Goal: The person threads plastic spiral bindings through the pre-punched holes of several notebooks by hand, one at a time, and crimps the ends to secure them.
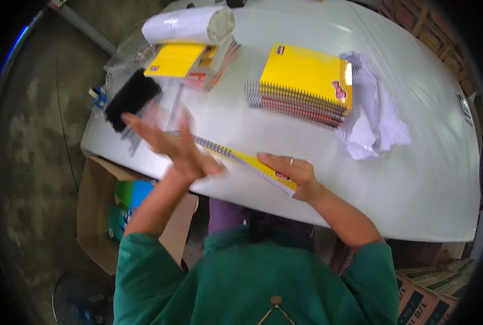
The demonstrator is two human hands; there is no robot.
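In front of me a yellow spiral notebook (pixel 250 161) is tilted up on its edge over the white table, its wire coil toward the upper left. My right hand (pixel 295 172), with a ring on one finger, grips its right end, thumb and fingers closed on it. Close to the coil end, my left hand (pixel 171 149) is raised with its fingers spread, smeared by motion; nothing shows in it. Beyond that hand lies a black bristly bundle (pixel 133 100), perhaps binding coils, with loose grey wire coils (pixel 135 138) beside it.
A stack of yellow spiral notebooks (pixel 306 70) stands at the far right, beside crumpled white wrapping (pixel 377 124). Farther left, a white roll (pixel 182 25) rests behind yellow-covered books (pixel 176 59). An open cardboard box (pixel 92 208) sits below the table's left edge. A fan (pixel 81 298) stands lower left.
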